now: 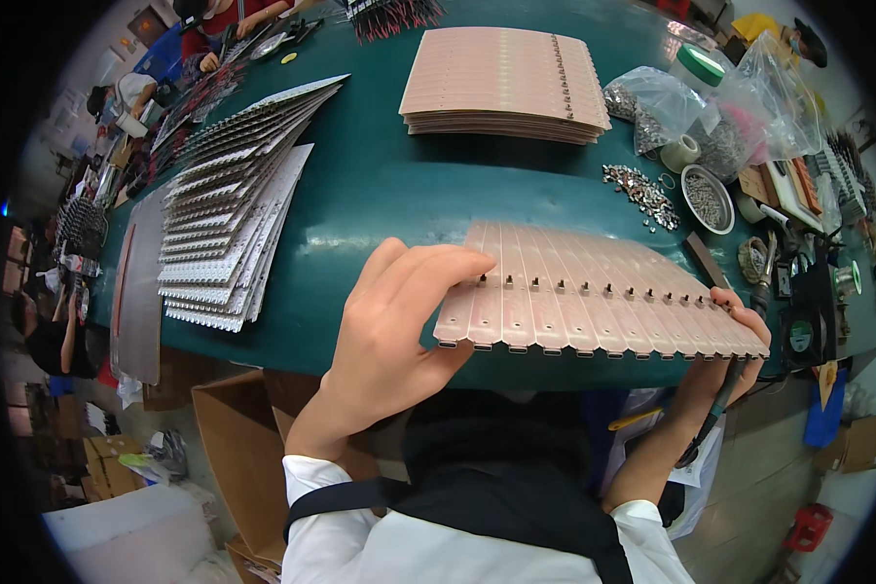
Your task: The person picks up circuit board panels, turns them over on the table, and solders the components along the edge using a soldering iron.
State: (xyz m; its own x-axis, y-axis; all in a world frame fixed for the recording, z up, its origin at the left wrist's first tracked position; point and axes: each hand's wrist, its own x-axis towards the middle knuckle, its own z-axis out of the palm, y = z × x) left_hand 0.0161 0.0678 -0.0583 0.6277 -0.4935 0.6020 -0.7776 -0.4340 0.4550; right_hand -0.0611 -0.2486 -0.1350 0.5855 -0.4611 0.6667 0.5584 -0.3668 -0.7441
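Note:
A pale pinkish circuit board panel, scored into several narrow strips, is held tilted above the near edge of the table. Small dark switch-like parts stand in a row across it. My left hand grips its left end, thumb below and fingertips on top, beside the first part. Closed on the right end is my right hand, with most of its fingers hidden under the panel. A dark corded tool, resembling a soldering iron, passes through or alongside the right hand.
A stack of similar panels lies on the green table at the back. Populated silvery panels are piled left. Loose small metal parts, a metal bowl and plastic bags sit right. Other people work far left.

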